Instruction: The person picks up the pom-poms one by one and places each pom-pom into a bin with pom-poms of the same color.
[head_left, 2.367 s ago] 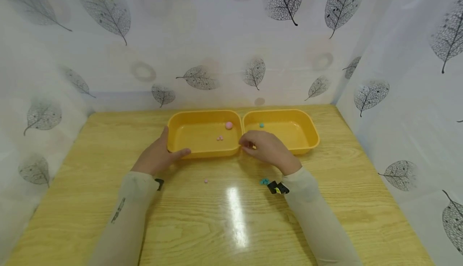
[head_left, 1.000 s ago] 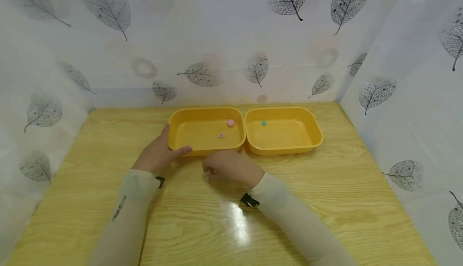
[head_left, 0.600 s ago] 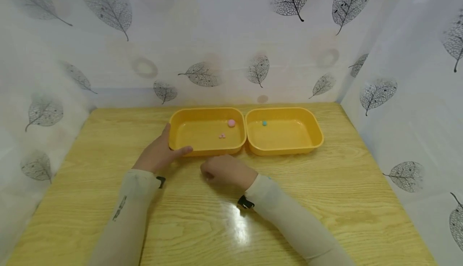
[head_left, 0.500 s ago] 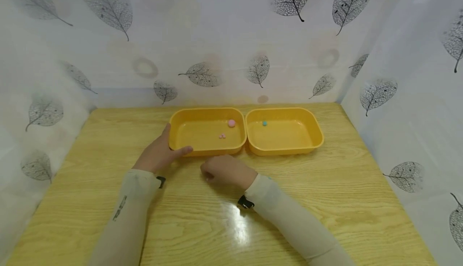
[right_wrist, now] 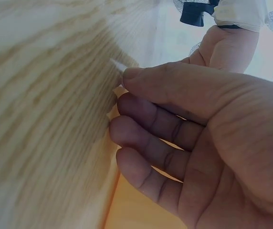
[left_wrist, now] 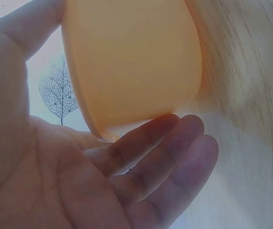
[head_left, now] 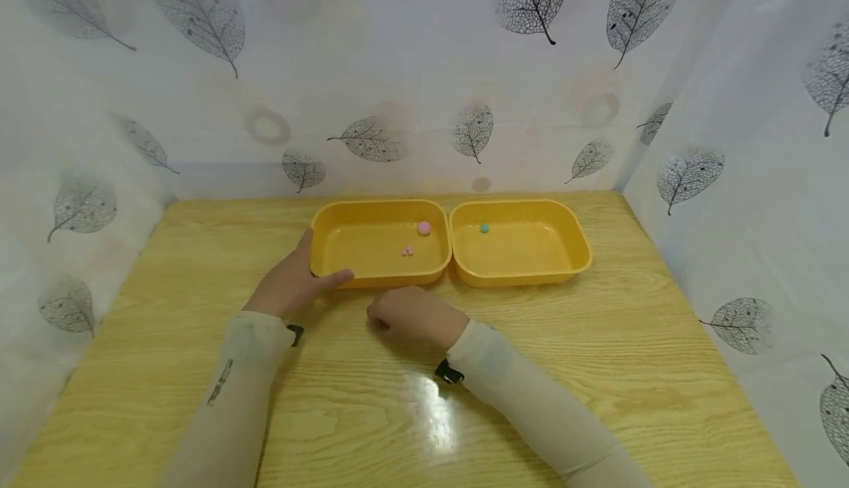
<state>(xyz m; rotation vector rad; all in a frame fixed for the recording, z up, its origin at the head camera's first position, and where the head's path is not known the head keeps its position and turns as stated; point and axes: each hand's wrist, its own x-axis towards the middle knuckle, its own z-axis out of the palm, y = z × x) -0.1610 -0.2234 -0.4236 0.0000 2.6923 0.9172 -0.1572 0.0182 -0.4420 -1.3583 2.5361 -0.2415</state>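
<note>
My left hand point(head_left: 285, 279) grips the near left corner of a yellow plastic tray point(head_left: 391, 281), thumb along its front wall. In the left wrist view, fingers point(left_wrist: 162, 162) lie against the tray's end. A larger pink ball point(head_left: 424, 228) and a cluster of tiny pink balls point(head_left: 407, 252) lie in this tray. My right hand point(head_left: 416, 316) is just in front of it, fingers curled and fingertips down at the tabletop. In the right wrist view, the thumb point(right_wrist: 174, 86) meets the hidden index finger near the wood; I cannot tell whether anything is pinched there.
A second yellow tray point(head_left: 524, 280) stands right beside the first, with one small teal ball point(head_left: 485, 228) inside. A bit of teal point(head_left: 493, 329) shows past my right sleeve point(head_left: 524, 385). The wooden table point(head_left: 345, 414) ends at leaf-patterned curtains point(head_left: 411, 156) behind and at both sides.
My right hand has moved left and down from the right tray's near edge to the tabletop, covering where a tiny pink ball lay. It has stayed there lately; the left hand keeps its grip.
</note>
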